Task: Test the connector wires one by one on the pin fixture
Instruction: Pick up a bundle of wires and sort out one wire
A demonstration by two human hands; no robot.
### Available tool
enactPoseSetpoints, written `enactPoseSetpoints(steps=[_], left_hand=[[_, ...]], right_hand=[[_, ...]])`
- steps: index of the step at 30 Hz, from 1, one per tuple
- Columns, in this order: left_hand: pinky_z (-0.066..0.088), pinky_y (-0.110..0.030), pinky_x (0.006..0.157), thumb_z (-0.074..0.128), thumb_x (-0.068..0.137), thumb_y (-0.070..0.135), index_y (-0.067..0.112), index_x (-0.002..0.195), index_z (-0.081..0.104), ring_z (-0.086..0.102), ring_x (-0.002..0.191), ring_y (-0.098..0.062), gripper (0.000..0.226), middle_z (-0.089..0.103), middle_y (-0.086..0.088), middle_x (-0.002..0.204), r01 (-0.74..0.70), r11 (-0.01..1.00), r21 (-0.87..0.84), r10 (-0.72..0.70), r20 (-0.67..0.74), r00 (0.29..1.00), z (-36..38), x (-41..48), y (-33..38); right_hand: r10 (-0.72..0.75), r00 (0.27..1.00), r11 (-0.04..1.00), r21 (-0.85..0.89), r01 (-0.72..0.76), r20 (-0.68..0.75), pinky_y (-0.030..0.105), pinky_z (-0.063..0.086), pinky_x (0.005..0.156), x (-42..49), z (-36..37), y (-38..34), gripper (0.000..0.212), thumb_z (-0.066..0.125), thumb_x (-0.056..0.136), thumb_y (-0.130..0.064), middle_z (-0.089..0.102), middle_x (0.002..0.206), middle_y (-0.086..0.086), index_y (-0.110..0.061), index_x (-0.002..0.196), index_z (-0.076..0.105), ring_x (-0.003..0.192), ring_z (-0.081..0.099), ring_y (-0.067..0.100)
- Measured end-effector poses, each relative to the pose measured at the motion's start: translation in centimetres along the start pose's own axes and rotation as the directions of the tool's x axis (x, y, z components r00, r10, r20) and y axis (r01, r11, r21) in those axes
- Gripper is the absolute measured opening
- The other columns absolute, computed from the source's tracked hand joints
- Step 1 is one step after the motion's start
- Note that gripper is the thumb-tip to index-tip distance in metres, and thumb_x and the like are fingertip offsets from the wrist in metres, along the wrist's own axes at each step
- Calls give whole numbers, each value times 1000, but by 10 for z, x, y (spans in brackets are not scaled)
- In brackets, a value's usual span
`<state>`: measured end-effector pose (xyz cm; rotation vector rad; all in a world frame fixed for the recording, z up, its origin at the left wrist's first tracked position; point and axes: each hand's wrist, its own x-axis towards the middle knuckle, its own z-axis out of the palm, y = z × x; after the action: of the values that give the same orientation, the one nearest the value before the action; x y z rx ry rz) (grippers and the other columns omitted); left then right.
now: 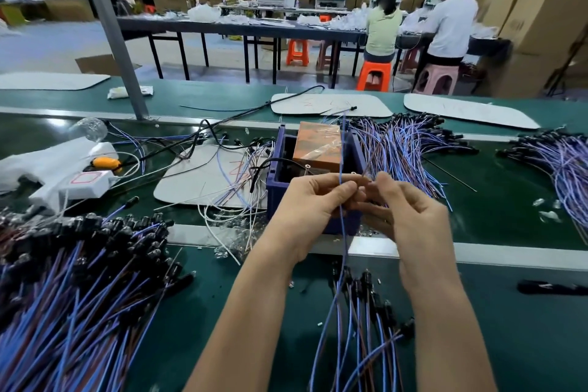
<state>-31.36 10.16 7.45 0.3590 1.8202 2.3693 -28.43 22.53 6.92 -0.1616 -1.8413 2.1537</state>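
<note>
Loose blue-and-brown wires (pixel 366 337) lie nearest on the green counter (pixel 222 296) between two forearms, the left grip (pixel 313 205) pinching one blue wire (pixel 340 165), the right grip (pixel 410 216) one brown strand (pixel 369 165), both hiding the front of one blue box (pixel 275 175), with three more wire heaps around.

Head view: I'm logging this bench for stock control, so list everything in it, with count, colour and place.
pin fixture: one, dark blue box with orange block, centre
held wire: one, blue with brown strand, in front of the fixture
wire piles: four, blue and brown with black connectors; near left, near centre, behind right, far right
mats: four, grey; one left of fixture, three farther back
white box: one, red marking, left
workers: two, seated in the background
left hand: pinches the held wire
right hand: pinches the held wire
</note>
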Motion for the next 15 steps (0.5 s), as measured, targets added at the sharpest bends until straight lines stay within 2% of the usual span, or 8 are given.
enactPoseSetpoints(steps=[3,5,7,11,13,15], left_hand=[[53,-15,66,55,93,3,13,92,71,60,61,-3,19,69,3,67,19,1000,-2,-19,-41,999,-8,1,1],[53,-15,66,55,92,3,11,91,71,61,61,-3,18,69,1,69,51,999,11,-51,-36,998,-12,0,1],[54,-15,66,55,92,2,10,89,70,61,60,-3,18,69,1,69,80,994,69,-79,-7,997,-14,0,-1],[51,-14,59,57,92,4,11,91,72,61,62,-2,17,71,4,71,82,980,179,-97,72,993,-17,-1,0],[44,-14,50,56,94,12,12,93,73,56,58,0,17,72,1,73,76,957,280,-82,11,997,-23,-1,2],[35,-17,48,54,96,21,7,91,75,47,48,3,26,70,-3,71,66,892,446,-22,-104,994,-31,-1,4]], right_hand=[[-71,997,997,-44,69,-34,23,55,63,8,15,-2,14,67,88,-26,75,77,-1,-24,76,74,76,71,17],[-92,995,996,12,92,-40,23,56,66,10,25,-1,13,67,88,-18,74,73,-5,-26,80,73,69,68,9],[-114,993,992,53,116,-34,20,56,65,9,32,2,19,66,87,-10,74,71,-5,-25,79,74,68,68,6],[-182,980,983,-1,183,-81,17,53,59,8,26,3,21,69,84,-7,72,64,-5,-23,71,72,60,66,6],[-185,979,981,-73,179,-91,18,54,60,12,15,4,21,69,85,-7,71,61,-4,-22,71,71,58,66,9],[-111,991,986,-137,100,-76,20,55,54,14,5,8,22,67,86,-3,67,54,-4,-21,74,70,48,62,9]])
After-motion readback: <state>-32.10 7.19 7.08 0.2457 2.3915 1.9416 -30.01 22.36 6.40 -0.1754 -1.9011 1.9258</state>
